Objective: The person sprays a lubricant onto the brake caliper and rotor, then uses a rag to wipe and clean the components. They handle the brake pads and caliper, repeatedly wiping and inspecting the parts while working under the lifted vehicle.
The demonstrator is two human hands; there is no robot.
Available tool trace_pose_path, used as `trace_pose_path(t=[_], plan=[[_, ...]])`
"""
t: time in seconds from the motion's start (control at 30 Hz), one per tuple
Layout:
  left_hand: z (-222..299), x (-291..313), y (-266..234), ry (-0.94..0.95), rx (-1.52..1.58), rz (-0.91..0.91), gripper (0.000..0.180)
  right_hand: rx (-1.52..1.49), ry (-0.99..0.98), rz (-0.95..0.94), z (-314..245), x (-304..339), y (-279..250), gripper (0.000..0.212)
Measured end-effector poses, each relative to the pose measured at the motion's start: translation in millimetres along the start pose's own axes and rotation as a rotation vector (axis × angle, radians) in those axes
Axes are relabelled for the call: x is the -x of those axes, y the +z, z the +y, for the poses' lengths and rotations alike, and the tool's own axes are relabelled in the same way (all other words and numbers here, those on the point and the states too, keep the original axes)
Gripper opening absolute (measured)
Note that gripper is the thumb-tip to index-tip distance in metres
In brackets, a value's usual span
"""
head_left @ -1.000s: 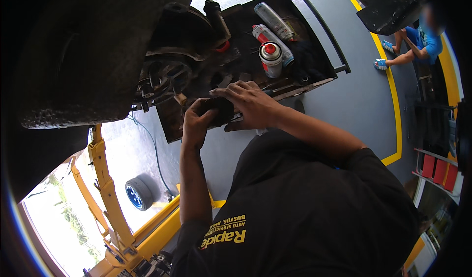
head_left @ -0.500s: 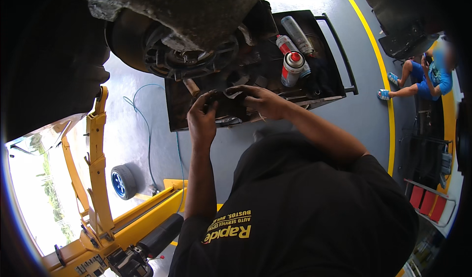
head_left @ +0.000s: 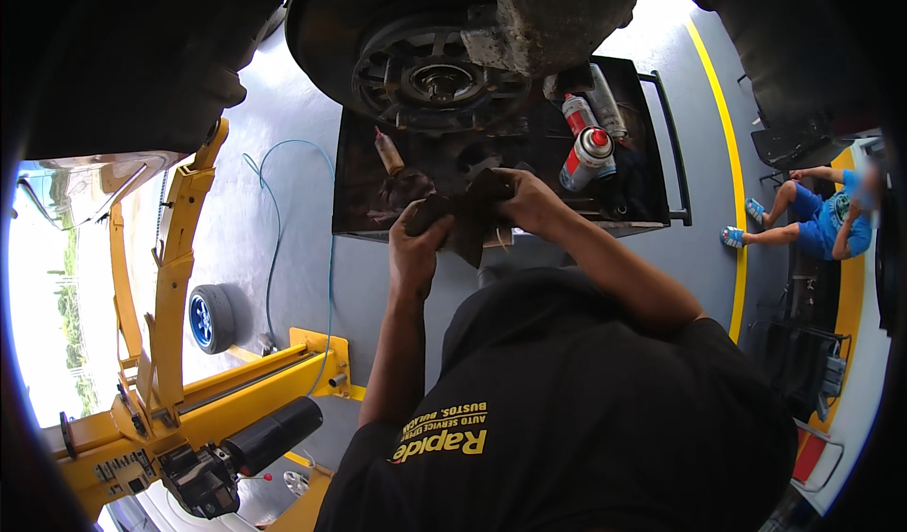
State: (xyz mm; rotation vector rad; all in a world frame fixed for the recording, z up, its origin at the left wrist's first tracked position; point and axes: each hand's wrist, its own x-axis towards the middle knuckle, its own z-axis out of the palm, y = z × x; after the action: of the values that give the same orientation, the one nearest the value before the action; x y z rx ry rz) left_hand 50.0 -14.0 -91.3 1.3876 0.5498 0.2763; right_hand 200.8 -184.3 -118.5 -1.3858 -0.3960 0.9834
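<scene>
Both hands are close together over the near edge of a dark cart top [head_left: 354,206]. My right hand [head_left: 531,201] has its fingers closed on a dark brown, bent sheet [head_left: 465,241] that looks like sandpaper. The sheet hangs down between the hands. My left hand [head_left: 414,253] is closed, thumb and fingers pinching a small dark piece [head_left: 431,213] against the sheet's left side; its kind is too dark to make out. A crumpled dark rag [head_left: 404,190] lies just beyond my left hand, beside a small bottle with a pink tip [head_left: 388,152].
A wheel hub [head_left: 442,83] and a rough metal casting [head_left: 562,17] hang over the cart. Spray cans [head_left: 586,159] stand or lie at its right, near the handle [head_left: 671,145]. Yellow lift arms [head_left: 179,277], a hose [head_left: 274,258] and a wheel [head_left: 210,319] are left. A person [head_left: 822,211] sits far right.
The view has shifted, so the hub and cart appear farther right. The brown sheet has come into clear view between my hands, which are turned more toward each other.
</scene>
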Motion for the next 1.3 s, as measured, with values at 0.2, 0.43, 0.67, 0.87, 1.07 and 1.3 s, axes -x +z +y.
trace_pose_path(t=[0.2,0.43,0.67,0.87,1.07,1.3], plan=[[16,-3,-19,-0.009,-0.308,-0.080,0.029,0.523,-0.080,-0.173,-41,9,0,0.034],[11,-6,0,0.114,-0.344,0.097,0.024,0.878,-0.457,0.008,-43,3,27,0.028],[5,-14,9,0.026,-0.044,0.091,0.020,0.813,-0.610,0.122,-34,-1,22,0.023],[20,-19,12,-0.132,0.148,0.056,0.017,0.652,-0.699,0.151,-34,7,17,0.017],[22,-24,18,-0.273,0.290,0.025,0.013,0.557,-0.668,0.128,-35,7,16,0.018],[24,-26,17,-0.225,0.098,-0.010,0.015,0.509,-0.368,-0.016,-35,2,-6,0.027]])
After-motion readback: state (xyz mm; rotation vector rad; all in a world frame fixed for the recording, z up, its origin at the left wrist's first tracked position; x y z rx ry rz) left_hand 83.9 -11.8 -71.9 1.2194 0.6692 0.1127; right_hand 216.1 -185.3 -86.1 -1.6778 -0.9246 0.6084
